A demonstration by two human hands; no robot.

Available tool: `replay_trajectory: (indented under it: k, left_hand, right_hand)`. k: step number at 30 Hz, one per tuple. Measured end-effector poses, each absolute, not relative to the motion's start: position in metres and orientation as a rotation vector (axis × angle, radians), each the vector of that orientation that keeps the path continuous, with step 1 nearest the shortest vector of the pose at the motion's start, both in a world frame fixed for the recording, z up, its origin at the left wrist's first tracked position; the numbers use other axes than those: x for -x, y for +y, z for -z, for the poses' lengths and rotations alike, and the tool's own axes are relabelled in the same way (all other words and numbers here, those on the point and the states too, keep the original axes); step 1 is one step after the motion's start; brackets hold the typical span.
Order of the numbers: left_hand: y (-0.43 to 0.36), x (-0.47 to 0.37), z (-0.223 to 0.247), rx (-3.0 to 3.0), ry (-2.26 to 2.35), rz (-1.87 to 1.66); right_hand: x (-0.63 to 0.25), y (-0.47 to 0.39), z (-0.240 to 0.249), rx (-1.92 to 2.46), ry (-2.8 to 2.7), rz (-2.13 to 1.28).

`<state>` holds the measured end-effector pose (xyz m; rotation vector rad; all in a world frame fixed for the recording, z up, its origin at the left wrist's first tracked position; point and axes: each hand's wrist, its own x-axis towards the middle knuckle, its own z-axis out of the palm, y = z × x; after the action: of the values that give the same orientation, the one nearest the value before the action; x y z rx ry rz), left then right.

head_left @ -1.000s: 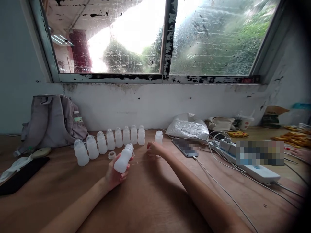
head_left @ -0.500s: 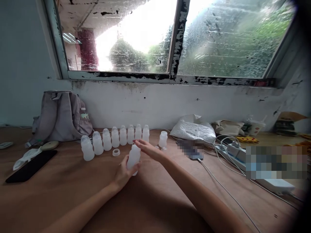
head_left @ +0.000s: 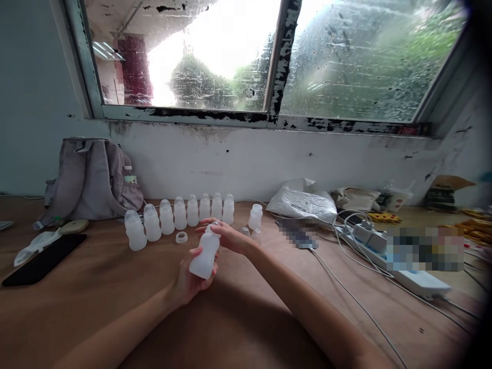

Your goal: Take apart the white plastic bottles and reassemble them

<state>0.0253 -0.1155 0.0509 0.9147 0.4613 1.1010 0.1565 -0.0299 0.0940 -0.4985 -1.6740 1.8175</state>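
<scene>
1. A frosted white, waisted bottle point(head_left: 205, 256) tilts above the brown wooden table point(head_left: 246, 328), well forward of its back edge.
2. Left hand point(head_left: 189, 278): fingers wrapped around its body.
3. Right hand point(head_left: 229, 239): fingers half bent at its top; I cannot tell whether they grip.
4. A translucent ring point(head_left: 181, 237) lies behind.
5. Eight similar bottles point(head_left: 180, 214) line the back edge.
</scene>
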Motion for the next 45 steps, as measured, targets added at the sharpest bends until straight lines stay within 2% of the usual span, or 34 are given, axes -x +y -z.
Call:
replay_trajectory:
  k: [5, 11, 25, 31, 36, 42, 45]
  left_hand:
    - [-0.104, -0.016, -0.047, -0.980, 0.514, -1.160]
    - [-0.103, -0.013, -0.046, -1.035, 0.606, -1.081]
    - [-0.095, -0.012, -0.042, -0.995, 0.641, -0.875]
    - [-0.090, -0.012, -0.040, -0.964, 0.676, -1.046]
    - [-0.088, -0.011, -0.038, -1.027, 0.775, -1.069]
    - [-0.085, -0.016, -0.034, -1.332, 1.015, -1.196]
    - [-0.084, -0.017, -0.032, -1.419, 1.042, -1.188]
  right_hand:
    - [-0.179, 0.000, -0.084, 0.743, -1.861, -1.436]
    - [-0.183, 0.004, -0.090, 0.660, -1.704, -1.492]
    - [-0.190, 0.007, -0.100, 0.705, -1.702, -1.279]
    - [-0.199, 0.011, -0.096, 1.117, -2.095, -0.894]
    - [-0.203, 0.007, -0.092, 1.247, -2.312, -0.881]
    - [-0.200, -0.008, -0.118, 1.083, -2.258, -0.574]
    - [-0.194, -0.019, -0.128, 0.962, -2.322, -0.577]
